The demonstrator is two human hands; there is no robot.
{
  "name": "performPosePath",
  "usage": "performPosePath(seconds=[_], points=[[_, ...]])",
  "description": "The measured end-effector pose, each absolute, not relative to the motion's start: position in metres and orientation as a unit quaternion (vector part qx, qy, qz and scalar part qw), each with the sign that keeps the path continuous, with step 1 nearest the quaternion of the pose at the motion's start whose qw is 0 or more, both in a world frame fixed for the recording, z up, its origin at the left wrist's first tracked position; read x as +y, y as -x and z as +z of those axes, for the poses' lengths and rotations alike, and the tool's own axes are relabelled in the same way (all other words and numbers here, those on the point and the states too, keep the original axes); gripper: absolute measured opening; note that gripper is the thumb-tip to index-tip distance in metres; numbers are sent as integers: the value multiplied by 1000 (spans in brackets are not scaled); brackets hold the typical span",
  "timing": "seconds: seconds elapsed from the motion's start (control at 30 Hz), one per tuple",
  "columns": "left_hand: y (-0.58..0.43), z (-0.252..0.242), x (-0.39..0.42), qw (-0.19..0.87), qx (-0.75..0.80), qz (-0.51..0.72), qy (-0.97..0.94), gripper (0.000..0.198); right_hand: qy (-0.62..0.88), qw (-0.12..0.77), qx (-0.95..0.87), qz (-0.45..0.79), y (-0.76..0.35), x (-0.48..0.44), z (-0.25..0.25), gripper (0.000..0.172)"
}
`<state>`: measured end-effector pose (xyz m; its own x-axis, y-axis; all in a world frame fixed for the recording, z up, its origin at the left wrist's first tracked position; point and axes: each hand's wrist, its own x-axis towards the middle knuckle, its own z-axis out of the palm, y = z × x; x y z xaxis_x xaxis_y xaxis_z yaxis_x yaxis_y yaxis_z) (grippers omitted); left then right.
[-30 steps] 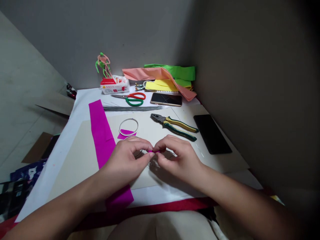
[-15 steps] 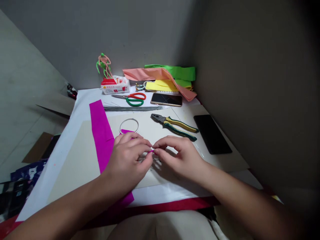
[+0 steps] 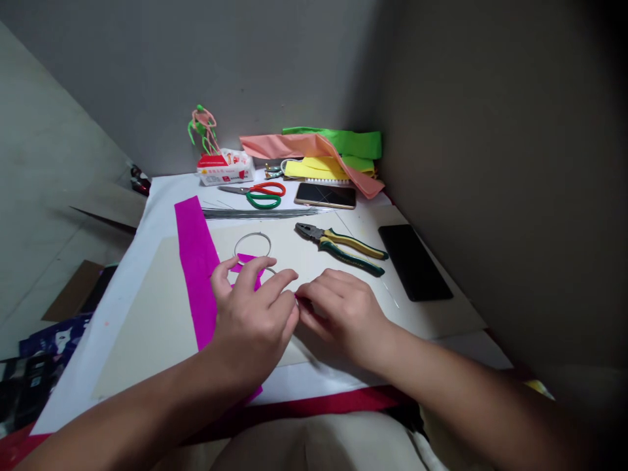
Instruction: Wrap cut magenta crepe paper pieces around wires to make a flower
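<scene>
My left hand (image 3: pixel 258 311) is at the middle of the table, its thumb and index finger pinched together while the other fingers are raised and spread. Fingertip to fingertip with it, my right hand (image 3: pixel 338 311) is closed on a small magenta strip (image 3: pixel 296 297), mostly hidden by the fingers. Under my left forearm runs a long magenta strip (image 3: pixel 199 261) of paper or cloth. Just beyond my left fingers lie a thin ring (image 3: pixel 252 233) and a small magenta piece (image 3: pixel 244 261).
Pliers (image 3: pixel 343 248) and a black phone-like slab (image 3: pixel 415 261) lie to the right. Farther back are scissors (image 3: pixel 260 193), thin wires (image 3: pixel 255 214), a phone (image 3: pixel 325 195), a small box (image 3: pixel 226 171) with green and pink figures, and folded coloured strips (image 3: pixel 314 147).
My left middle, ring and little fingers have lifted and spread. My right fingers have curled closer around the small magenta strip, which shows less now.
</scene>
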<state>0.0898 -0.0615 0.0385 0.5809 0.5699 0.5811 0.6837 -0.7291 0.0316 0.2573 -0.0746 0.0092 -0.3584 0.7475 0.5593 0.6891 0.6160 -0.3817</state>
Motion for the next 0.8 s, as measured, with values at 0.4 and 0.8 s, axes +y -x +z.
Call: performPosePath(seconds=[0.4, 0.8], points=[[-83, 36, -37, -21, -319, -300, 899, 10, 516, 393, -704, 290, -266, -62, 10, 6], [-72, 49, -20, -208, -207, -315, 903, 32, 346, 318, -357, 807, -273, -53, 19, 6]])
